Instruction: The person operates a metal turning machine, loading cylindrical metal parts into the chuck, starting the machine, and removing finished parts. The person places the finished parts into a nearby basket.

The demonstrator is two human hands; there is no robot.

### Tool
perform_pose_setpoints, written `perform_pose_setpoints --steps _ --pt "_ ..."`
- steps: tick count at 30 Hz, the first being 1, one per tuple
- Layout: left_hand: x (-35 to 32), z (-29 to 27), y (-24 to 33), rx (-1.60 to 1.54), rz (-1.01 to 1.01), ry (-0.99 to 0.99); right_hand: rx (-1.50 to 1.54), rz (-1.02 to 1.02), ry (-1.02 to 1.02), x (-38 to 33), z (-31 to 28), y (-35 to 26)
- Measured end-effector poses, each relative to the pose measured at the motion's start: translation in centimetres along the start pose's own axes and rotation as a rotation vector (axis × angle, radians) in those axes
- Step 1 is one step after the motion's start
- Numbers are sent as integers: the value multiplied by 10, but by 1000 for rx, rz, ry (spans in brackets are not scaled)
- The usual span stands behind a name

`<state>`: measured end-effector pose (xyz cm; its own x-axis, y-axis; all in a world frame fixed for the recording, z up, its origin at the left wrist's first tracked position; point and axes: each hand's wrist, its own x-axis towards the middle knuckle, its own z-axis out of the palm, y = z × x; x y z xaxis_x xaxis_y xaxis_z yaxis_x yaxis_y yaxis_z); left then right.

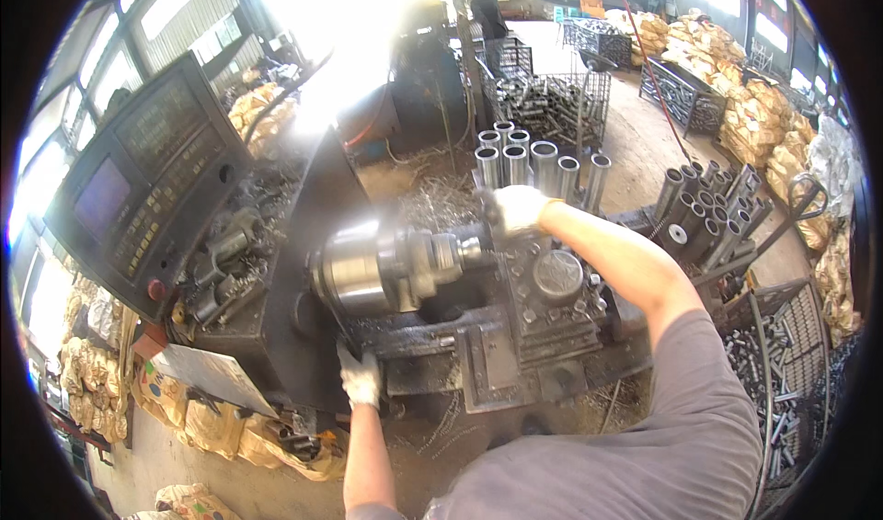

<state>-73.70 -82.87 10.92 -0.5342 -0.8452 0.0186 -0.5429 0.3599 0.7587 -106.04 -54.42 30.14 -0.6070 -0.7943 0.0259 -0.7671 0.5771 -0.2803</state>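
A metal lathe stands before me, its shiny chuck [354, 267] at the left and a stepped metal workpiece [441, 255] reaching right from it, blurred. My left hand [360, 381], in a white glove with dark fingers, is closed around a dark lever [346, 341] below the chuck. Beyond the tool carriage [556, 304], my right hand [520, 209], gloved alike, has its fingers curled by the workpiece's right end. What those fingers hold is hidden and blurred.
A control panel [138, 180] tilts at the left, with metal pieces [230, 253] beside it. Upright steel tubes [543, 161] stand behind the carriage, and more tubes [708, 207] at the right. A wire basket [782, 364] of parts is near right. A person [485, 14] stands far back.
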Motion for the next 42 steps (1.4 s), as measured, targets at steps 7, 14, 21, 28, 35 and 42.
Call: perform_pose_setpoints --steps 7,14,21,28,35,42 --pt "-103 -1 -49 -186 13 -131 -6 -173 -767 97 93 130" --pt "-165 -13 -139 -325 -114 -24 512 -268 845 33 -70 -3" --pt "-100 5 -1 -315 144 -148 110 -160 429 105 -33 34" --pt "-42 -1 75 -60 739 -6 129 5 -471 88 37 54" --pt "67 29 143 383 1059 407 284 -337 -1028 132 99 97" --pt "70 26 127 394 1076 417 51 -151 -798 93 79 50"
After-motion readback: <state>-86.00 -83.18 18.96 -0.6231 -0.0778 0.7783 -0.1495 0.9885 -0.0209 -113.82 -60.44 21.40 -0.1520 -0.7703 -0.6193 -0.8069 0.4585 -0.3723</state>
